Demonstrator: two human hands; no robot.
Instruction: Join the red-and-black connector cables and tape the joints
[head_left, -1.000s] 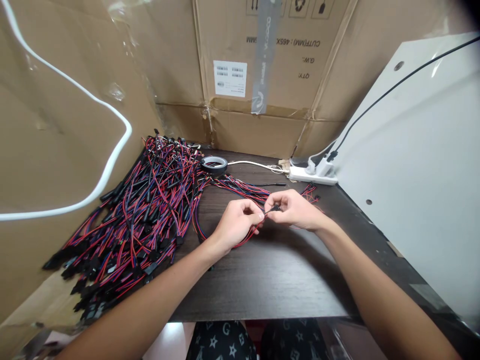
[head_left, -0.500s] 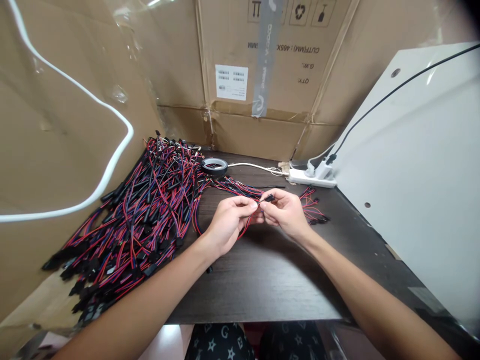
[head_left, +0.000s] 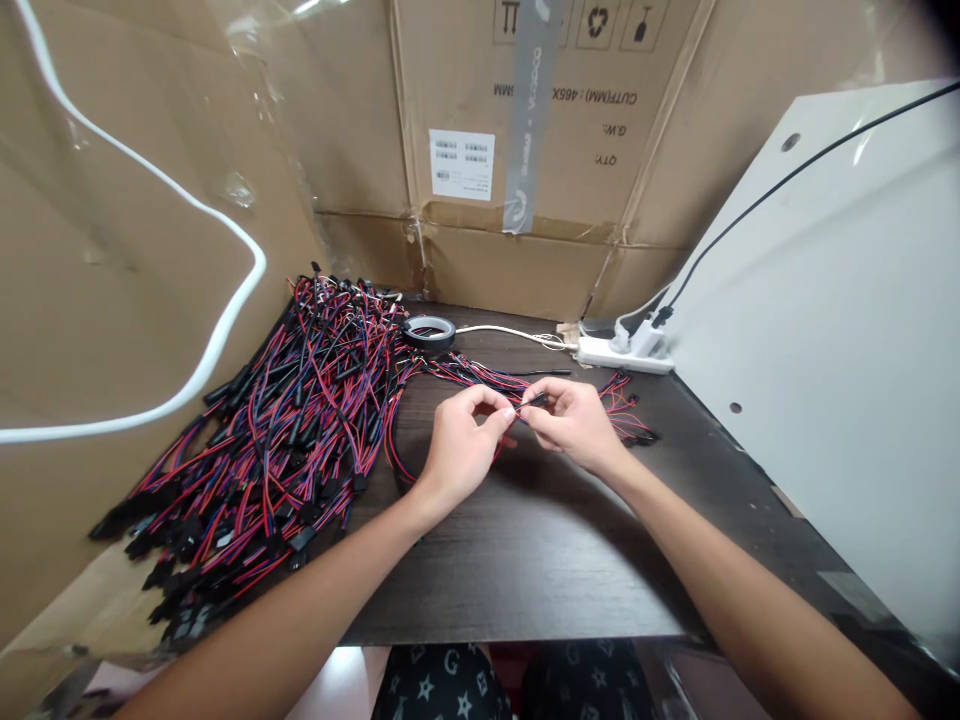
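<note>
A black cable (head_left: 538,400) is pinched in the left hand (head_left: 466,437) and, just beside it, the right hand (head_left: 576,424); left of both, heaped wires (head_left: 300,400) are spread.

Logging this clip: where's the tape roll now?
Head view: the tape roll lies far back on the desk, just right of the big wire pile.

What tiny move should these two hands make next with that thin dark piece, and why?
Perhaps the right hand should turn the thin dark piece slightly while the left hand steadies it. Both hands pinch it close together above the table, and the right hand hides part of it, so a small turn might bring the covered part into view.
</note>
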